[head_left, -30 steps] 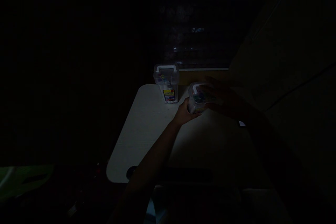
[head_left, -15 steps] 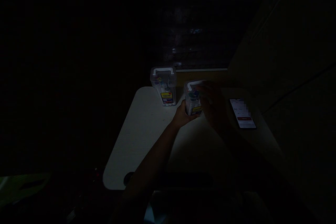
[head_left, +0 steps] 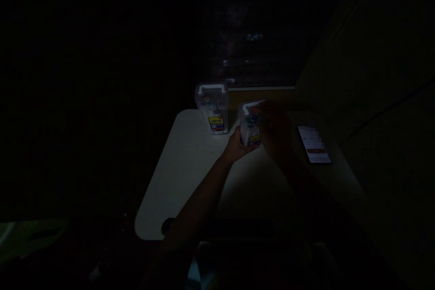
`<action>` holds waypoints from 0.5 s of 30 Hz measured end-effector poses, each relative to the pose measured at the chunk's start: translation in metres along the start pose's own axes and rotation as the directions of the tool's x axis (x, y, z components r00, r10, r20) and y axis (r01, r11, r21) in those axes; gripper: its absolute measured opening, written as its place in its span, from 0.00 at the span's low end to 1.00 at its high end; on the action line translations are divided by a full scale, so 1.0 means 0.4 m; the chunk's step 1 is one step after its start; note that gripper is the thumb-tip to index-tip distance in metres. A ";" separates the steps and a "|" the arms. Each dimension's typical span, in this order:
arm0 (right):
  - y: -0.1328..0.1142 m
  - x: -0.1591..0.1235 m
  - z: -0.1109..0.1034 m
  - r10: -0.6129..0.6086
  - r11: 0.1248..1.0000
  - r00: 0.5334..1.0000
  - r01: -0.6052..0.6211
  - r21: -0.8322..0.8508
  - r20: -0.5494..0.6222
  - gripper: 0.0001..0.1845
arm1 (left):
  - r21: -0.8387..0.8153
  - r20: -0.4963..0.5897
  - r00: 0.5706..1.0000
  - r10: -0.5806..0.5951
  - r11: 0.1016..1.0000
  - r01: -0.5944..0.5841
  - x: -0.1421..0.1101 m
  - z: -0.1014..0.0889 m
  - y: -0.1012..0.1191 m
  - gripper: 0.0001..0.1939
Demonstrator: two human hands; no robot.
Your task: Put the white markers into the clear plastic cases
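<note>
A clear plastic marker box with a white handle and a yellow label is tilted slightly over the table. My left hand wraps its lower left side, thumb near the base. Over the lid's right side is my right hand, its fingers bent onto the lid close to the handle; deep shadow hides their exact grip. Coloured tips show through the lid. To the left, a second clear marker box stands upright with its lid on and white handle lying across the top.
Both boxes are at the far side of a small pale table with rounded corners. A phone with a lit screen lies on the right. Along the near edge runs a dark slot. The surroundings are very dark.
The view has shifted slightly, so everything sits a little higher in the picture. My right hand's fingers have moved a little over the lid, near the handle. The left hand keeps its hold.
</note>
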State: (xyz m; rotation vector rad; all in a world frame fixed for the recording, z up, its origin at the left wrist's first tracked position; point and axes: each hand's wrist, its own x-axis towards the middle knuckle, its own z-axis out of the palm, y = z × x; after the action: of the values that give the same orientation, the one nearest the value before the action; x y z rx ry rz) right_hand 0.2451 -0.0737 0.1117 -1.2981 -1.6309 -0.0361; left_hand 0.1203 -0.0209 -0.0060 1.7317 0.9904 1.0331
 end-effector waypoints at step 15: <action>0.006 -0.017 -0.006 -0.015 1.000 0.998 0.014 0.017 0.066 0.24 | 0.029 0.027 1.000 0.010 1.000 -0.011 0.001 -0.008 0.009 0.42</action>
State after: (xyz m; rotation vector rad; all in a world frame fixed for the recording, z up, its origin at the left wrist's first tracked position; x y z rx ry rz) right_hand 0.2477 -0.0790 0.1067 -1.2865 -1.6934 0.0120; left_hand 0.1183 -0.0206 -0.0016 1.7716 0.9855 1.0043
